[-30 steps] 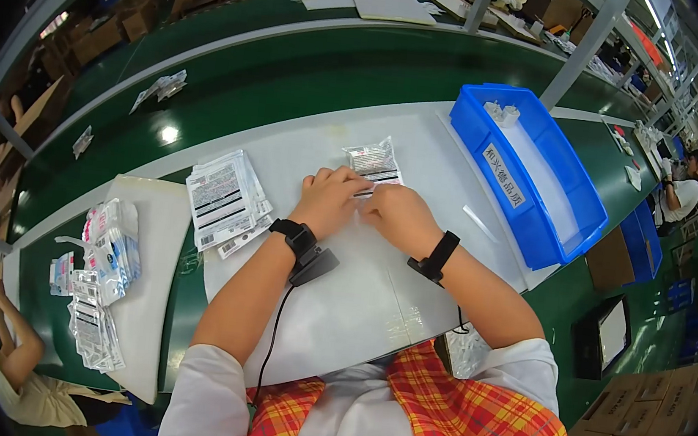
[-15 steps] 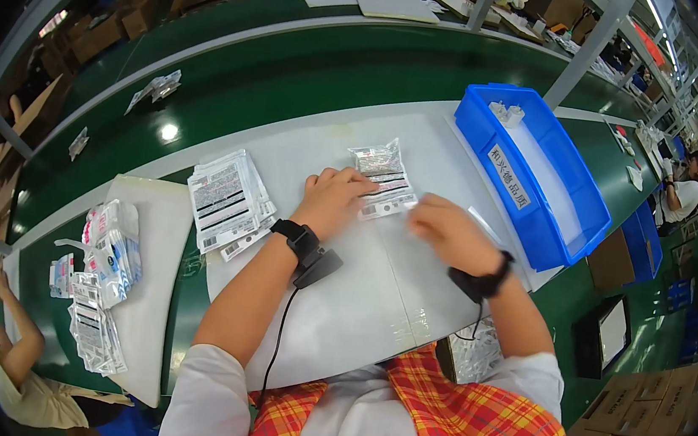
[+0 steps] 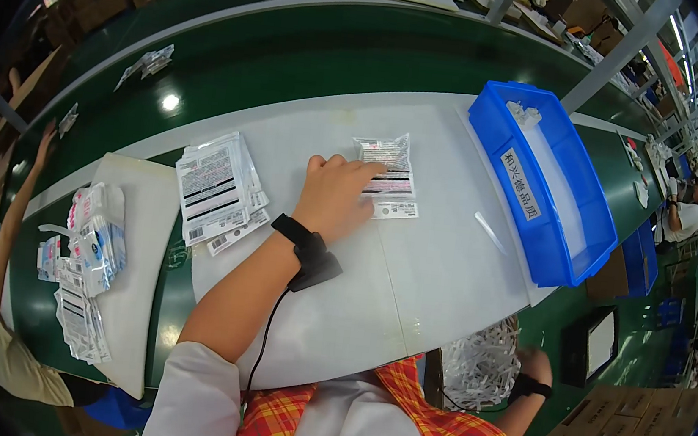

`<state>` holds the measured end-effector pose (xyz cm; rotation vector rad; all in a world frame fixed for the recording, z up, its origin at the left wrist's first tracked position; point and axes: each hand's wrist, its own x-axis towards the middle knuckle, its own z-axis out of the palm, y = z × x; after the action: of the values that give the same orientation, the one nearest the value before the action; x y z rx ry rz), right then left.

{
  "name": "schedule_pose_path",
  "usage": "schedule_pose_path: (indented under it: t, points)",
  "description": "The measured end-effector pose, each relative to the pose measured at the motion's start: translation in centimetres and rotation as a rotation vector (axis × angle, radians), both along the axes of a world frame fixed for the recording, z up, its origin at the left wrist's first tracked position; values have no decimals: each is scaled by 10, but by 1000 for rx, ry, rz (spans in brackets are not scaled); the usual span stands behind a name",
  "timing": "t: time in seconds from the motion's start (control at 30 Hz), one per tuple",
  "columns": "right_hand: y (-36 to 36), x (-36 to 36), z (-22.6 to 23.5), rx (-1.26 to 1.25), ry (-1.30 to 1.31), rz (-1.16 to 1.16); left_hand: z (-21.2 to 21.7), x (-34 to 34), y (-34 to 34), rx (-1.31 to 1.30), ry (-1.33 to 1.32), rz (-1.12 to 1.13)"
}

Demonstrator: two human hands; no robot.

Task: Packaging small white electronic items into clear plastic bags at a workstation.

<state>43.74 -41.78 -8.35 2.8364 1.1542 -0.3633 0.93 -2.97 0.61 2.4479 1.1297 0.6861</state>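
A green bench [image 3: 315, 57] is largely covered on its near side by a white sheet [image 3: 441, 236]. To the left, a narrow white board [image 3: 134, 280] is partly overlapped by a heap of glossy bags and packets [image 3: 100, 234]. At the right, a blue bin [image 3: 545, 251] is set at a slant, with a few whitish pieces [image 3: 523, 115] held at its far end. Just beyond the sheet's near right edge, an open box [image 3: 433, 378] is filled with white shreds [image 3: 478, 364]. A stack of printed silver packets [image 3: 213, 178] is placed at the sheet's left edge. The right grip [image 3: 533, 365] is held at the box's right side; whether anything is grasped cannot be told. The left grip [image 3: 332, 197] is unclenched, its fingers laid over the left part of a single silver packet [image 3: 394, 189], which is positioned on the sheet between stack and bin. Near the bin, a slim pale strip [image 3: 491, 233] is seen.
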Motion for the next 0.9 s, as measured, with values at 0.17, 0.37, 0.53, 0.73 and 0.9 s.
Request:
schedule_pose_path:
  t: [0.17, 0.37, 0.53, 0.73, 0.9]
  points:
    - [168, -170, 191, 501, 442, 540, -4, 0, -2, 62, 14, 21]
    - [330, -223, 144, 470, 313, 806, 2, -1, -12, 223, 98, 85]
    - [383, -220, 104, 412, 154, 922, -8, -3, -16, 190, 161, 209]
    - [416, -228, 138, 123, 753, 680, -4, -10, -12, 109, 268, 303]
    - [506, -235, 167, 570, 1201, 579, -8, -8, -12, 119, 265, 313]
